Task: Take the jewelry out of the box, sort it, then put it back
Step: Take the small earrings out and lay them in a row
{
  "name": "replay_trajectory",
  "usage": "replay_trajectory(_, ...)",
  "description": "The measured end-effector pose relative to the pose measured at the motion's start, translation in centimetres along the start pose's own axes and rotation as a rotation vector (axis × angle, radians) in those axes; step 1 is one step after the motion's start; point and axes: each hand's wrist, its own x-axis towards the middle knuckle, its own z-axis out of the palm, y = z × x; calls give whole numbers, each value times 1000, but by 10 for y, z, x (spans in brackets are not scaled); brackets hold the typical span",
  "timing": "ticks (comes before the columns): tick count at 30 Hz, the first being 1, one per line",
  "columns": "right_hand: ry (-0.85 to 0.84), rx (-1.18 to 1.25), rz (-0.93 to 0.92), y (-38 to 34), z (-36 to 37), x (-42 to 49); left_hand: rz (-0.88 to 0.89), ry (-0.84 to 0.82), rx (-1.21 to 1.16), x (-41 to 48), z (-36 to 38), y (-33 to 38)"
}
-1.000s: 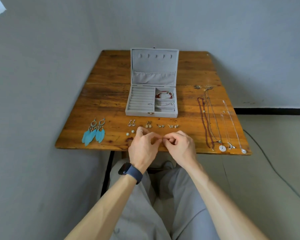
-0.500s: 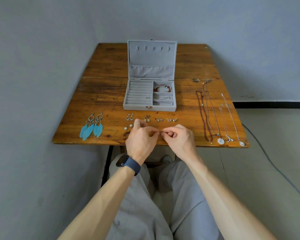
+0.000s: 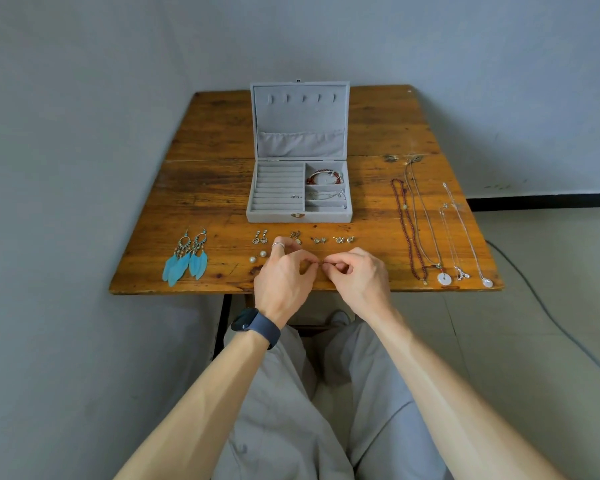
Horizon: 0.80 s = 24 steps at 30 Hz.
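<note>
Wooden table (image 3: 215, 140) — grey walls (image 3: 84, 133), pale floor (image 3: 534, 323).

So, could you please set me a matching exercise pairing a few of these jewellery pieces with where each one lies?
Things:
1. feather earrings
2. red bead bracelet
3. white ring pendant
4. pearl earrings

Places:
A. in the jewelry box, far right compartment
B. table, right front area
C. table, just left of the left hand
D. table, left front area

Pairs: 1-D, 2-A, 3-B, 4-C
</note>
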Motion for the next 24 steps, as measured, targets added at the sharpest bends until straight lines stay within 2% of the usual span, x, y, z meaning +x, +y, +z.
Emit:
replay_trajectory(16,-42,29,34,-1,-7,-3,33,31,11,-2,0,-6)
replay_trajectory(24,-84,61,-114,-13,-18,7,176,141,198,21,-37,-32)
